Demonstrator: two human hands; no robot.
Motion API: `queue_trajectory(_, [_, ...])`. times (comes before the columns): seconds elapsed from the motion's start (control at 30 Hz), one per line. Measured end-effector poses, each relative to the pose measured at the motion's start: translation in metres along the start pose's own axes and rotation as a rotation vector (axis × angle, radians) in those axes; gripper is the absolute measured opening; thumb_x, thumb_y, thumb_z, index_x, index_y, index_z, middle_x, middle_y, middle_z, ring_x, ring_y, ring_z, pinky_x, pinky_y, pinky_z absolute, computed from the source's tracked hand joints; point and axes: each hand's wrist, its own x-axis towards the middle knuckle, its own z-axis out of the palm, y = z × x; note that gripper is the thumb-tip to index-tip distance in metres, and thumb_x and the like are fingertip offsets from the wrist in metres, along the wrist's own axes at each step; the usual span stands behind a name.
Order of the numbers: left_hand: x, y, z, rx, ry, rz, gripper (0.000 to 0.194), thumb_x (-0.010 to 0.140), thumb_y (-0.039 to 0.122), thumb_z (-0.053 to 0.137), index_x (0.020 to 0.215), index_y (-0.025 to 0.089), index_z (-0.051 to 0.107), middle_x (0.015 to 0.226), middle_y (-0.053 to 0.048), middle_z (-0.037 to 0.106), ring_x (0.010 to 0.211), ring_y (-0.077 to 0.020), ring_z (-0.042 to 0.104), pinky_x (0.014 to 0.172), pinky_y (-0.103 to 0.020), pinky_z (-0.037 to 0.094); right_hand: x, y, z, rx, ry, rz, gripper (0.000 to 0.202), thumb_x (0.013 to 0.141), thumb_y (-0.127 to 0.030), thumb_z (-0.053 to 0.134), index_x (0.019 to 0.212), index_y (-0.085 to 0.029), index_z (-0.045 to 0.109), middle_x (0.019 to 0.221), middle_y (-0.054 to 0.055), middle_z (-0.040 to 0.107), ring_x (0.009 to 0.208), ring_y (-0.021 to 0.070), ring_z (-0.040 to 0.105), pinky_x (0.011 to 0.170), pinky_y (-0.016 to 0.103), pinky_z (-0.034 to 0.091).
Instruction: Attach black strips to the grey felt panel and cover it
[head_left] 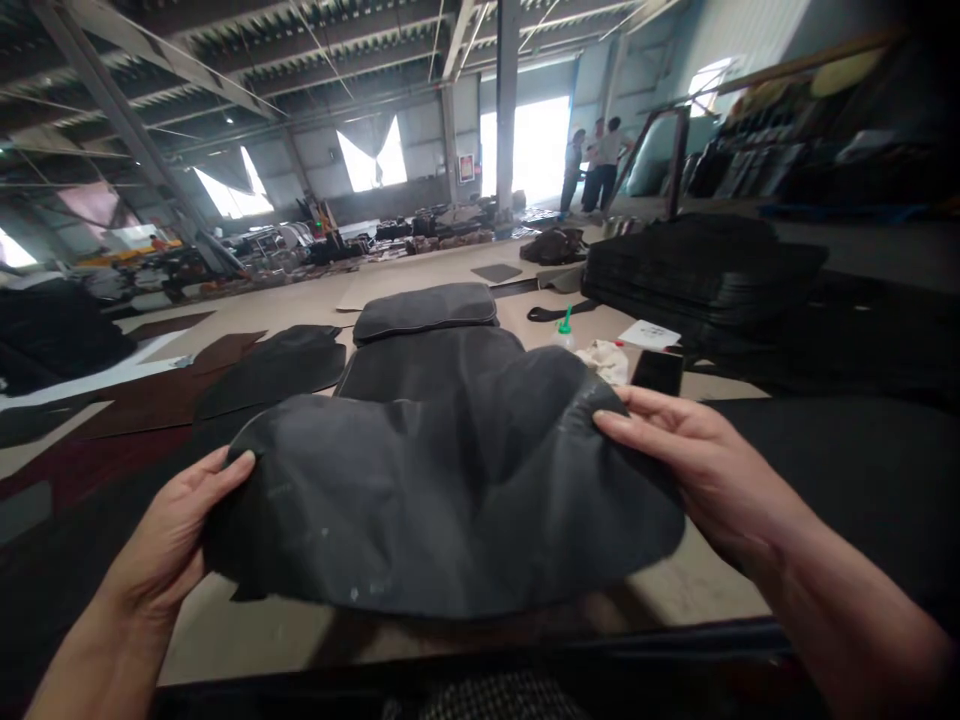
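Note:
Held up over the near side of the table (pixel 247 640) is a black sheet of leather-like material (pixel 435 500) with rounded corners. Its surface is creased, with small pale specks low on the left. My left hand (pixel 172 530) pinches its left edge, thumb on top. At the upper right edge my right hand (pixel 682 440) grips it the same way; the fingers underneath are partly hidden. Just behind the sheet lie another dark panel (pixel 442 360) and a folded dark piece with a light seam line (pixel 424 310).
Tall stacks of black pieces (pixel 697 265) stand at the right. A bottle with a green nozzle (pixel 565 328), a white cloth (pixel 606 360) and a white card (pixel 649 334) lie beyond the sheet. Brown and black pieces (pixel 270 370) spread leftward. Several people (pixel 596 165) stand near the far doorway.

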Motion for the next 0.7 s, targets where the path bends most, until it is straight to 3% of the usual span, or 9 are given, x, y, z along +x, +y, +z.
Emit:
queue_trajectory(0.17, [0.106, 0.025, 0.044, 0.019, -0.075, 0.251, 0.042, 0.078, 0.033, 0.083, 0.114, 0.014, 0.071, 0.097, -0.006, 0.079, 0.073, -0.0152, 0.074, 0.068, -0.024, 0.062, 0.103, -0.003, -0.006, -0.130, 0.048, -0.166, 0.049, 0.074, -0.043, 0.088, 0.112, -0.017, 0.073, 0.098, 0.007, 0.077, 0.075, 0.0202, 0.073, 0.066, 0.028, 0.060])
queue_trajectory(0.23, [0.147, 0.025, 0.061, 0.180, -0.040, 0.283, 0.040, 0.083, 0.039, 0.078, 0.111, 0.012, 0.069, 0.099, -0.009, 0.078, 0.078, -0.0159, 0.074, 0.073, -0.026, 0.061, 0.145, 0.003, -0.008, -0.334, 0.119, -0.178, 0.045, 0.081, -0.048, 0.078, 0.109, -0.014, 0.072, 0.097, 0.011, 0.077, 0.076, 0.0239, 0.073, 0.067, 0.033, 0.061])
queue_trajectory(0.3, [0.175, 0.018, 0.072, 0.290, 0.006, 0.277, 0.038, 0.087, 0.041, 0.074, 0.108, 0.010, 0.068, 0.101, -0.013, 0.077, 0.085, -0.0192, 0.074, 0.080, -0.031, 0.060, 0.173, 0.014, -0.007, -0.589, 0.225, -0.176, 0.044, 0.088, -0.049, 0.068, 0.107, -0.010, 0.071, 0.102, 0.018, 0.075, 0.091, 0.0321, 0.074, 0.079, 0.044, 0.061])
queue_trajectory(0.37, [0.186, 0.004, 0.074, 0.376, 0.070, 0.276, 0.039, 0.085, 0.039, 0.075, 0.109, 0.009, 0.066, 0.106, -0.017, 0.076, 0.098, -0.0248, 0.073, 0.089, -0.036, 0.058, 0.180, 0.030, -0.003, -0.804, 0.331, -0.249, 0.048, 0.090, -0.047, 0.064, 0.115, -0.007, 0.068, 0.119, 0.026, 0.070, 0.117, 0.0416, 0.065, 0.100, 0.056, 0.052])
queue_trajectory(0.47, [0.164, -0.033, 0.066, 0.502, 0.168, 0.319, 0.044, 0.084, 0.033, 0.076, 0.120, 0.012, 0.063, 0.128, -0.021, 0.069, 0.123, -0.0307, 0.064, 0.106, -0.043, 0.048, 0.152, 0.069, 0.002, -1.108, 0.331, -0.565, 0.054, 0.095, -0.042, 0.056, 0.136, -0.006, 0.058, 0.145, 0.026, 0.056, 0.138, 0.0433, 0.048, 0.116, 0.062, 0.036])
queue_trajectory(0.53, [0.129, -0.067, 0.059, 0.582, 0.152, 0.365, 0.042, 0.090, 0.035, 0.070, 0.127, 0.016, 0.061, 0.137, -0.018, 0.065, 0.129, -0.0302, 0.060, 0.112, -0.044, 0.044, 0.121, 0.103, 0.006, -1.220, 0.165, -0.683, 0.049, 0.103, -0.040, 0.044, 0.140, -0.011, 0.056, 0.140, 0.020, 0.061, 0.127, 0.0366, 0.059, 0.110, 0.054, 0.046])
queue_trajectory(0.6, [0.087, -0.107, 0.054, 0.718, 0.020, 0.437, 0.042, 0.097, 0.042, 0.060, 0.133, 0.019, 0.060, 0.138, -0.015, 0.065, 0.129, -0.0285, 0.061, 0.112, -0.044, 0.045, 0.092, 0.138, 0.011, -1.231, -0.014, -0.692, 0.043, 0.105, -0.038, 0.042, 0.138, -0.016, 0.059, 0.133, 0.017, 0.066, 0.119, 0.0319, 0.065, 0.104, 0.049, 0.053])
queue_trajectory(0.7, [0.030, -0.162, 0.051, 0.945, -0.153, 0.519, 0.050, 0.103, 0.047, 0.049, 0.145, 0.020, 0.052, 0.147, -0.016, 0.059, 0.136, -0.0273, 0.056, 0.116, -0.046, 0.044, 0.066, 0.181, 0.025, -1.225, -0.243, -0.680, 0.039, 0.104, -0.033, 0.045, 0.136, -0.018, 0.062, 0.138, 0.015, 0.065, 0.125, 0.0310, 0.062, 0.105, 0.049, 0.053])
